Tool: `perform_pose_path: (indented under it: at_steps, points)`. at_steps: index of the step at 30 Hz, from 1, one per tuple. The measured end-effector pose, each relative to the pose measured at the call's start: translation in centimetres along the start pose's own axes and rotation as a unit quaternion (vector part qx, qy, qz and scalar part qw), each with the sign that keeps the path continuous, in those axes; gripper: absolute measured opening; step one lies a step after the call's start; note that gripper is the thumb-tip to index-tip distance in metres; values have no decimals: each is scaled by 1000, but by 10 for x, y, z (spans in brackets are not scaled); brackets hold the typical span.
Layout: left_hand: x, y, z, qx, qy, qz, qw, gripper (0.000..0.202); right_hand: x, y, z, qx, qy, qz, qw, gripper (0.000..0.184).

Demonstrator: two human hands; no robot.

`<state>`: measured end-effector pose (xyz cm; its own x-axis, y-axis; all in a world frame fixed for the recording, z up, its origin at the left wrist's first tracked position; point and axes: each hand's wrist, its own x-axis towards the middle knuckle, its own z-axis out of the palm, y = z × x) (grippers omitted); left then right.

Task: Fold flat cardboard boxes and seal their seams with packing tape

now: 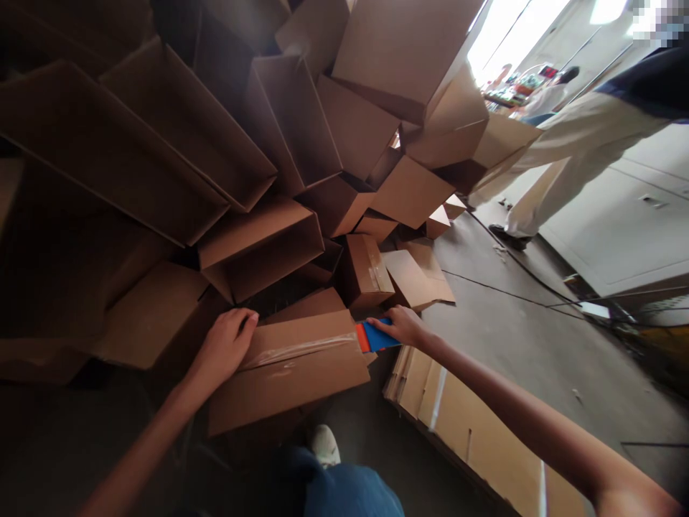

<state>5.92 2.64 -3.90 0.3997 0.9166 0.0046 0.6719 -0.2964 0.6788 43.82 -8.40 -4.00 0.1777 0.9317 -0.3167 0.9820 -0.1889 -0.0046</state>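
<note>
A taped cardboard box (285,377) lies tilted in front of me, with clear tape across its side. My left hand (223,348) has its fingers curled over the box's upper edge. My right hand (401,327) presses a flat blue-and-orange hand tool (377,337) against the box's far end. Part of the tool is hidden under my palm, and I cannot tell exactly what it is. A smaller taped cardboard box (366,273) stands just beyond my right hand.
Open cardboard boxes (258,248) rise in a large heap on the left. A bundle of flattened cardboard (468,424) lies on the concrete floor (517,337), crossed by cables. A person in cream trousers (570,158) stands at the right, and another person (549,97) is farther back.
</note>
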Motion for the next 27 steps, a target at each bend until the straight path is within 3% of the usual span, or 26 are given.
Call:
perform_pose_path:
  at_steps: [4, 7, 10, 13, 20, 24, 27]
  points:
    - [4, 46, -4, -11, 28, 90, 995, 39, 0, -2, -3, -5, -9, 0, 1000, 75]
    - [7, 75, 23, 22, 33, 155, 987, 39, 0, -3, -3, -6, -15, 4, 1000, 73]
    - [7, 81, 61, 117, 0, 149, 982, 37, 0, -2, -1, 0, -12, 6, 1000, 72]
    - [7, 76, 80, 179, -49, 129, 974, 41, 0, -1, 0, 1, -11, 6, 1000, 74]
    - [23, 79, 59, 108, -124, 97, 982, 47, -2, -2, 0, 4, 6, 4, 1000, 79]
    - [38, 107, 46, 92, -112, 102, 984, 49, -3, -1, 2, 8, 12, 4, 1000, 79]
    - [39, 138, 52, 91, -91, 125, 984, 44, -2, 1, 4, 11, 9, 3, 1000, 79]
